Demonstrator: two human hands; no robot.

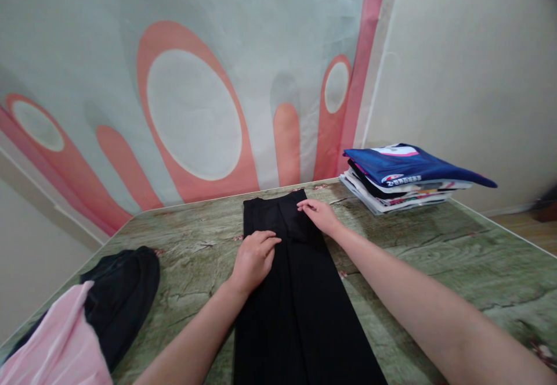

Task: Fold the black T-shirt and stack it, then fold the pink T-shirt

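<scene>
Black trousers (296, 292) lie flat and lengthwise on the green wood-patterned table (195, 280), their waistband toward the back edge. My left hand (256, 259) rests on the left side of the trousers below the waistband, fingers stretched toward the middle and holding nothing. Near the right edge of the waist is my right hand (319, 215), its fingers extended over the black cloth with no grip on it that shows. The lower ends of the trousers run out of view at the bottom.
A stack of folded clothes, topped by a dark blue garment (404, 167), stands at the back right. Black cloth (124, 295) and a pink garment (65, 344) lie loosely at the left. Behind the table is a wall covering (261, 42) with orange shapes.
</scene>
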